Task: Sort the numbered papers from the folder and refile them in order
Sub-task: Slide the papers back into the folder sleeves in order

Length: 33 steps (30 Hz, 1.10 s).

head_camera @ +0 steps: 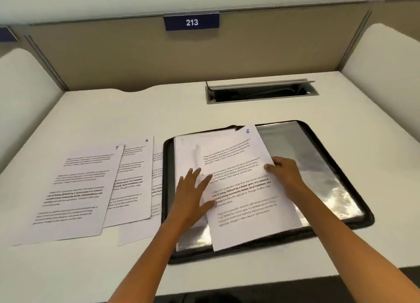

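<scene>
An open black folder (354, 184) with clear plastic sleeves lies on the desk. A printed sheet numbered 6 (247, 202) lies tilted across its left page, over other white sheets. My right hand (284, 172) pinches the right edge of sheet 6. My left hand (193, 193) presses flat, fingers spread, on the left page and touches the sheet's left edge. Left of the folder lie sheet 7 (75, 189) and sheet 8 (134, 177), overlapping, with another sheet (156, 180) partly hidden under them.
A cable slot (261, 93) with its lid raised is set in the white desk (113, 273) behind the folder. Beige partition panels (159, 57) enclose the back and sides, with a sign reading 213 (191, 22).
</scene>
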### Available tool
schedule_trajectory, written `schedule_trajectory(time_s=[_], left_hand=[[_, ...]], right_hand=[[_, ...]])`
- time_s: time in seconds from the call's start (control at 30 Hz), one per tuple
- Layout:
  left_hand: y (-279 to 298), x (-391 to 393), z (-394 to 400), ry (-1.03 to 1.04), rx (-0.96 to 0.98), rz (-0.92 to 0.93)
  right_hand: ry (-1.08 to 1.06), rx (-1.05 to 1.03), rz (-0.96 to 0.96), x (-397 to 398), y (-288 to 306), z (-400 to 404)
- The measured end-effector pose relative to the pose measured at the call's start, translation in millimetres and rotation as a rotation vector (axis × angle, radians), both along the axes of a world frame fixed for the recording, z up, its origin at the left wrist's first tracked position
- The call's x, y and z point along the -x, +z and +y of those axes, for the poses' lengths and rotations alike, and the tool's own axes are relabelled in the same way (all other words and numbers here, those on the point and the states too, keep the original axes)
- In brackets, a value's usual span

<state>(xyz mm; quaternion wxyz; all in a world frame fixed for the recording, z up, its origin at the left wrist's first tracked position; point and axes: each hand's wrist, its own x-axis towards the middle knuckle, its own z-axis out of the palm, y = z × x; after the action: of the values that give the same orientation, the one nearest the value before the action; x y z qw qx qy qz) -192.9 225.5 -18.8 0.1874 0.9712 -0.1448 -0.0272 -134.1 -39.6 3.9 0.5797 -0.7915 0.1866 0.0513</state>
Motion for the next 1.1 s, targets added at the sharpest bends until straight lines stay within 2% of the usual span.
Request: schedule_trajectory(time_s=[0.07, 0.23, 0.43, 0.5, 0.63, 0.73, 0.87, 0.93, 1.1], left_hand=[[-1, -4, -25, -0.077, -0.1, 0.123], [-16, -7, -90, -0.182, -0.156, 0.169], [-23, 4, -138, -0.169, -0.198, 0.155], [-22, 7, -150, -0.137, -0.196, 0.174], [-21, 11, -168, -0.124, -0.199, 0.196], [-18, 13, -177, -0.095, -0.184, 0.201], [-20, 13, -183, -0.075, -0.195, 0.139], [-22, 12, -183, -0.085, -0.24, 0.127], [-18, 12, -184, -0.084, -0.295, 0.219]], right_hand=[[0.003, 0.052, -0.021, 9, -2, -36], [0.112, 0.18, -0.048, 28, -8, -110], [0.201, 0.729, -0.082, 34, -23, -149], [0.28, 0.845, -0.129, 36, -29, -146], [0.375, 1.141, -0.39, 38, -41, -130], [0.449, 1.083, -0.478, 35, -51, -123], [0.535, 0.943, -0.393, 34, -62, -122], [0.505, 0.889, -0.395, 37, -65, -125], [0.529, 0.876, -0.264, 50, -72, -137]])
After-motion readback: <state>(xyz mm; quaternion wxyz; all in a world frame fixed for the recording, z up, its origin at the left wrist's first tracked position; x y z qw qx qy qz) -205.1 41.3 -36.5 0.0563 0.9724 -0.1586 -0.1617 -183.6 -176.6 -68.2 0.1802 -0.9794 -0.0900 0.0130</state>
